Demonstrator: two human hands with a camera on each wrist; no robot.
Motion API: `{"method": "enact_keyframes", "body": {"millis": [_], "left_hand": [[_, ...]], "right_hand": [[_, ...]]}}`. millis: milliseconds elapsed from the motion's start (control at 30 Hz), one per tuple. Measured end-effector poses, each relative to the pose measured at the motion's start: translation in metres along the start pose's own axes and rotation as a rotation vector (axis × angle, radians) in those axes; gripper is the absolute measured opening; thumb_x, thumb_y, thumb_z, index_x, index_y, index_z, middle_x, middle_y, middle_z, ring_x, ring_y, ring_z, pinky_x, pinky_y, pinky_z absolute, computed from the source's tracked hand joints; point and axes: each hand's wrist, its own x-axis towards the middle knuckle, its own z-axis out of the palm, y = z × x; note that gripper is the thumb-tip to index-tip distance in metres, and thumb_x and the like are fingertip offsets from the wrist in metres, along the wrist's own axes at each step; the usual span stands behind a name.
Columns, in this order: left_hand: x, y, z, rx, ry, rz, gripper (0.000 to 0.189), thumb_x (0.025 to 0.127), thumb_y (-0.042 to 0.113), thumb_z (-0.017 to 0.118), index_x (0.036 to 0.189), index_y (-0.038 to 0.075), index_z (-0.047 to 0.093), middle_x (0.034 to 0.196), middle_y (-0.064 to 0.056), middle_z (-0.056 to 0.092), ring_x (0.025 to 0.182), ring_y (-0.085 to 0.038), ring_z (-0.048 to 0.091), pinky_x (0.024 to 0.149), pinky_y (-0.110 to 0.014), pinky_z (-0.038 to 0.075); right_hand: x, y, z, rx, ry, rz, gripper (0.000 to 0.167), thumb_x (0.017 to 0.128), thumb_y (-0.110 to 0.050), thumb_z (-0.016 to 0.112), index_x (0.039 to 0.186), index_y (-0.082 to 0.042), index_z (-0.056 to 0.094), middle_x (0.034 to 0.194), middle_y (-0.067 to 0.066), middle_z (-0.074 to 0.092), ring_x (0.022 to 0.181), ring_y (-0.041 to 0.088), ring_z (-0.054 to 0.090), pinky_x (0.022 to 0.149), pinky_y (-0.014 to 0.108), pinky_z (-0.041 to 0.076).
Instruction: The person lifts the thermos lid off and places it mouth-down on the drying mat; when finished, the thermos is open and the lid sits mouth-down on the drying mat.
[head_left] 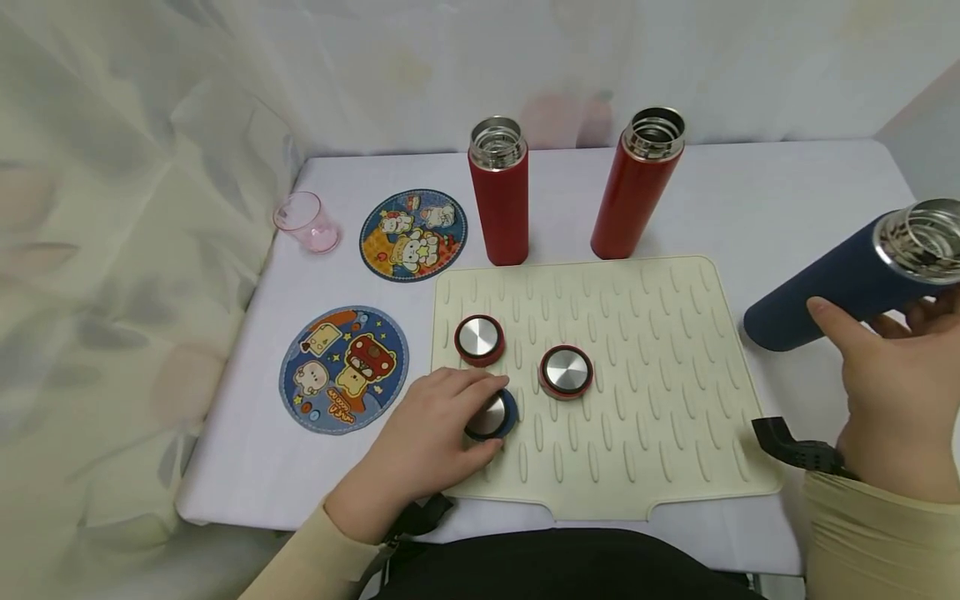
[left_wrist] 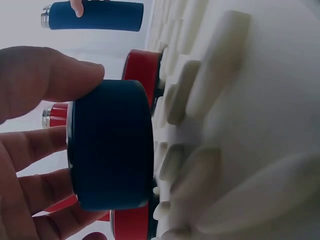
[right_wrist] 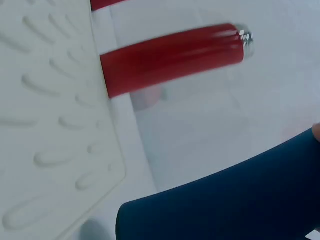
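Observation:
My left hand (head_left: 438,425) grips a blue lid (left_wrist: 112,145) with a steel top, thumb on one side and fingers on the other, close over the ribbed cream mat (head_left: 637,417). Two red lids (head_left: 480,337) with steel tops sit on the mat, one beyond the blue lid and one to its right (head_left: 566,371). At the far right, my right hand (head_left: 900,392) holds a blue thermos bottle (head_left: 832,279) around its upper body. Its steel mouth is uncovered, and its base is beside the mat's right edge.
Two uncapped red thermos bottles (head_left: 501,200) stand behind the mat, one farther right (head_left: 636,192). On the left lie two round cartoon coasters (head_left: 412,233), the nearer one (head_left: 345,367) beside my left hand. A pink glass (head_left: 307,223) lies tipped near the left edge.

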Motion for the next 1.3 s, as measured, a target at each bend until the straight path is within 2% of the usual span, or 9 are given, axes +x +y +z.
{"method": "enact_keyframes", "body": {"millis": [133,300,367,467,667,900,1133,1233,1300], "left_hand": [[0.0,0.0,0.003,0.014,-0.029,-0.016,0.067,0.087,0.039,0.093,0.147,0.019,0.071,0.141,0.0,0.073,0.126,-0.024,0.068,0.106,-0.048,0.058],[0.002,0.0,0.005,0.017,-0.04,-0.022,0.067,0.087,0.038,0.093,0.147,0.02,0.07,0.142,0.0,0.073,0.125,-0.024,0.069,0.106,-0.049,0.058],[0.003,0.0,0.005,0.016,-0.048,-0.029,0.067,0.087,0.038,0.093,0.147,0.019,0.07,0.142,-0.001,0.073,0.125,-0.025,0.069,0.106,-0.049,0.058],[0.004,0.0,0.005,0.007,-0.063,-0.04,0.068,0.087,0.039,0.093,0.148,0.019,0.07,0.144,-0.001,0.072,0.126,-0.026,0.069,0.107,-0.05,0.057],[0.005,0.002,0.003,-0.007,-0.094,-0.055,0.07,0.088,0.04,0.093,0.15,0.018,0.068,0.147,-0.003,0.071,0.131,-0.028,0.068,0.109,-0.051,0.057],[0.006,0.002,0.002,-0.011,-0.103,-0.052,0.07,0.089,0.04,0.093,0.15,0.017,0.068,0.148,-0.004,0.071,0.135,-0.028,0.067,0.114,-0.051,0.055],[0.006,0.002,0.001,-0.023,-0.12,-0.06,0.07,0.09,0.04,0.092,0.151,0.017,0.068,0.15,-0.005,0.07,0.139,-0.028,0.066,0.116,-0.051,0.054],[0.006,0.002,0.0,-0.027,-0.13,-0.063,0.07,0.09,0.04,0.092,0.151,0.016,0.067,0.151,-0.005,0.069,0.14,-0.029,0.066,0.116,-0.051,0.054],[0.006,0.002,-0.001,-0.024,-0.138,-0.062,0.07,0.09,0.04,0.092,0.151,0.016,0.067,0.152,-0.005,0.069,0.14,-0.029,0.066,0.116,-0.051,0.054]], "right_hand": [[0.004,0.002,-0.002,-0.017,-0.005,0.047,0.095,0.092,0.005,0.082,0.166,-0.033,0.036,0.162,-0.011,0.048,0.139,0.004,0.05,0.107,0.021,0.048],[0.005,0.003,-0.002,-0.02,-0.015,0.056,0.092,0.095,0.003,0.08,0.167,-0.035,0.036,0.163,-0.013,0.048,0.139,0.003,0.048,0.113,0.025,0.043],[0.007,0.005,-0.002,-0.006,-0.015,0.057,0.092,0.094,0.004,0.08,0.166,-0.035,0.038,0.162,-0.012,0.049,0.137,0.004,0.049,0.11,0.024,0.042],[0.01,0.007,-0.002,0.055,-0.015,0.071,0.094,0.092,0.008,0.08,0.165,-0.034,0.039,0.161,-0.012,0.049,0.138,0.004,0.049,0.113,0.024,0.042],[0.017,0.015,0.002,0.089,-0.009,0.05,0.097,0.086,0.015,0.081,0.163,-0.032,0.044,0.156,-0.01,0.051,0.134,0.004,0.051,0.105,0.019,0.045],[0.017,0.015,0.003,0.158,-0.044,0.05,0.099,0.086,0.02,0.079,0.163,-0.033,0.045,0.16,-0.01,0.05,0.144,0.008,0.052,0.118,0.026,0.044],[0.018,0.014,0.004,0.1,-0.053,0.053,0.098,0.087,0.016,0.08,0.163,-0.034,0.043,0.158,-0.01,0.049,0.138,0.006,0.051,0.102,0.017,0.05],[0.017,0.014,0.004,0.104,-0.067,0.058,0.098,0.087,0.015,0.08,0.162,-0.035,0.043,0.159,-0.01,0.049,0.137,0.007,0.05,0.103,0.02,0.05],[0.015,0.013,0.004,0.126,-0.073,0.066,0.097,0.088,0.016,0.08,0.162,-0.036,0.044,0.159,-0.01,0.049,0.137,0.007,0.05,0.109,0.025,0.049]]}}
